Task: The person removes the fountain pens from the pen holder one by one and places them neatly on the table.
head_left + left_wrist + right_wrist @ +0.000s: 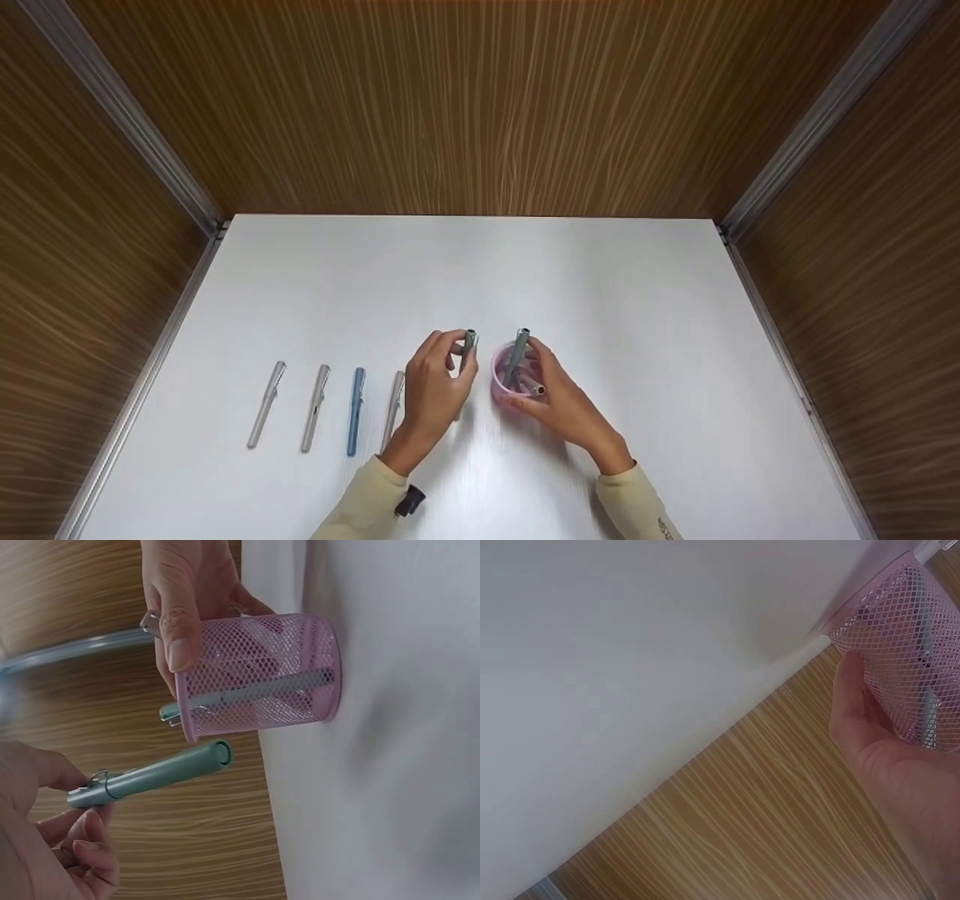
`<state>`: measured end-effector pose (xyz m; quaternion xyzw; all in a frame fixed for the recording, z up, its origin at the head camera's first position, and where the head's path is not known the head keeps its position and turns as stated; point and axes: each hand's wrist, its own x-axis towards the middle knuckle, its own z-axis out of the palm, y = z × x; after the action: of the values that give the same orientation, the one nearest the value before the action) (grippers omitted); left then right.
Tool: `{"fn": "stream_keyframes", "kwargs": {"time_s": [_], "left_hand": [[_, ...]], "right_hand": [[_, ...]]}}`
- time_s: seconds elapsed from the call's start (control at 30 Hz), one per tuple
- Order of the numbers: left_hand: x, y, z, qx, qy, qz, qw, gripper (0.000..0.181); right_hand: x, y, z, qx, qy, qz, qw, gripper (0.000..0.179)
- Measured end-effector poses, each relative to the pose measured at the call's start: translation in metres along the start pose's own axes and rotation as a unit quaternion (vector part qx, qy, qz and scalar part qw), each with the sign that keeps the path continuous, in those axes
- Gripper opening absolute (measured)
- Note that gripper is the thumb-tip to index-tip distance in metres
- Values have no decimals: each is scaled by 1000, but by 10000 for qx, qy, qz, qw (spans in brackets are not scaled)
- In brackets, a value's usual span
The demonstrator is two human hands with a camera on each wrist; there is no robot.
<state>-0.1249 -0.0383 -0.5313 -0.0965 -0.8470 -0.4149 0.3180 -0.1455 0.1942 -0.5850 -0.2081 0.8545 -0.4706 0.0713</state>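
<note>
My left hand (437, 379) pinches a green pen (166, 772) near its clip end, between thumb and fingers. In the left wrist view the pen's other end points at the rim of a pink mesh pen cup (311, 703). My right hand (570, 405) holds that cup around its side, thumb at the rim in the left wrist view. Inside the cup leans another green pen (517, 352), its clip end sticking out above the rim. A second pen end (537, 390) shows at the cup's near right side. Through the mesh in the right wrist view, pens show partly.
Left of my left hand lie a pale silver pen (267, 405), a grey pen (316, 409), a blue pen (356, 411) and another silver pen (394, 405) partly behind the wrist. All lie on a white table (637, 285) with wood-grain panels (465, 112) around it.
</note>
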Motion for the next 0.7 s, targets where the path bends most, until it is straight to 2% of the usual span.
{"fn": "stream_keyframes", "kwargs": {"time_s": [0.17,0.4,0.7], "left_hand": [[-11,-11,-1,332,-141,-279,9990,19],[-28,-26,-2,793,-719,-987,9893,17],[-41,-44,2,1219,-1173,-1246,9777,15]], "right_hand": [[0,-1,0,-17,5,8,10000,106],[-1,-2,-2,105,-42,59,9999,106],[-1,-1,-1,131,-36,6,9999,105]]}}
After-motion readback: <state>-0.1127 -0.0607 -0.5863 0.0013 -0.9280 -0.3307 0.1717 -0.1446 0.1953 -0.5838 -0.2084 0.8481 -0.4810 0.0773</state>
